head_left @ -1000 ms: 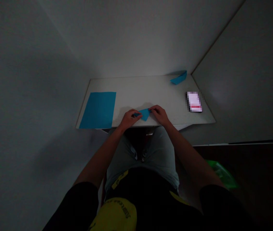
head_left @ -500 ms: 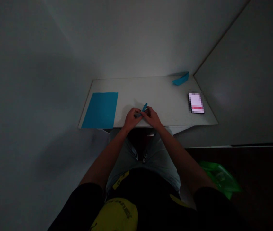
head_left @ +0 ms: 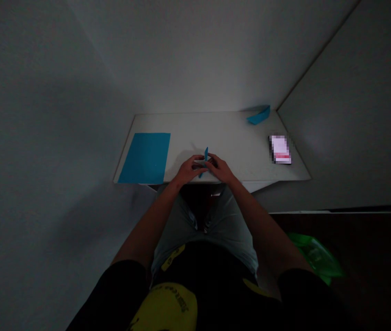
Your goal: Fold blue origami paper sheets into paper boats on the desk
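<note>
A small piece of folded blue paper (head_left: pixel 206 152) stands on edge between my hands, near the front of the white table. My left hand (head_left: pixel 187 170) has its thumb and fingers closed on the paper from the left. From the other side, my right hand (head_left: pixel 219 168) grips it with bent fingers. The middle of the folded paper is partly covered by my fingers, so its exact shape is hard to make out; one end points away from me and a tip shows below.
A flat blue sheet of paper (head_left: pixel 146 157) lies at the table's left. On the white table (head_left: pixel 195 126), a folded blue paper boat (head_left: pixel 259 116) sits at the back right, with a lit phone (head_left: pixel 280 150) nearer. Walls rise behind and right. A green plastic bag (head_left: pixel 314 255) lies lower right.
The folded paper has turned more upright in view, its far end swinging left, and a tip now shows below my fingers. My left hand has shifted slightly left and down.
</note>
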A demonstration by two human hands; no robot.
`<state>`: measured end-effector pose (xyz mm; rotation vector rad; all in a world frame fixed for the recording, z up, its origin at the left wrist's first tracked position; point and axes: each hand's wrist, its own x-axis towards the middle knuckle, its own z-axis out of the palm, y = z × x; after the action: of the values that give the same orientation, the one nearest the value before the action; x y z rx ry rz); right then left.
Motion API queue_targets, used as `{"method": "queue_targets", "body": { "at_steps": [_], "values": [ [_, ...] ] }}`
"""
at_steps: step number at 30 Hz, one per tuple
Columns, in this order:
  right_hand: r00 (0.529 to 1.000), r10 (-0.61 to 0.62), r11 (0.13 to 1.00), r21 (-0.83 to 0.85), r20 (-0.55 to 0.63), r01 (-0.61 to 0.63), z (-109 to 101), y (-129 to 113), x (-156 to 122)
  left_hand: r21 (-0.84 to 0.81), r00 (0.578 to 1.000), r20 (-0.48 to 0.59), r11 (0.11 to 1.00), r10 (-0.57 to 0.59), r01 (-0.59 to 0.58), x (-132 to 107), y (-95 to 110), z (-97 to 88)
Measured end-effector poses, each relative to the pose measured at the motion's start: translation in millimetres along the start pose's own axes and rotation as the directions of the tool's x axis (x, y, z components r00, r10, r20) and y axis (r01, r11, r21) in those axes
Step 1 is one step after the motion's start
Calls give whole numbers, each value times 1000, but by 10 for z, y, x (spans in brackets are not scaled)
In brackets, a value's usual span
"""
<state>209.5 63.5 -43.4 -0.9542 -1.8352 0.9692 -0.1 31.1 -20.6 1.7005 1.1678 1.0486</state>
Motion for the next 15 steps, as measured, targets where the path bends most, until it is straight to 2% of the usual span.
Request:
{"method": "queue_targets", "body": {
  "at_steps": [10,15],
  "values": [
    [999,-21,999,40,38,20,-22,17,-2,-31,997,74,999,-31,33,29,4,-95],
    [999,-38,999,14,32,37,-38,46,-4,-50,997,70,998,-25,28,44,-21,-120]
  ]
}}
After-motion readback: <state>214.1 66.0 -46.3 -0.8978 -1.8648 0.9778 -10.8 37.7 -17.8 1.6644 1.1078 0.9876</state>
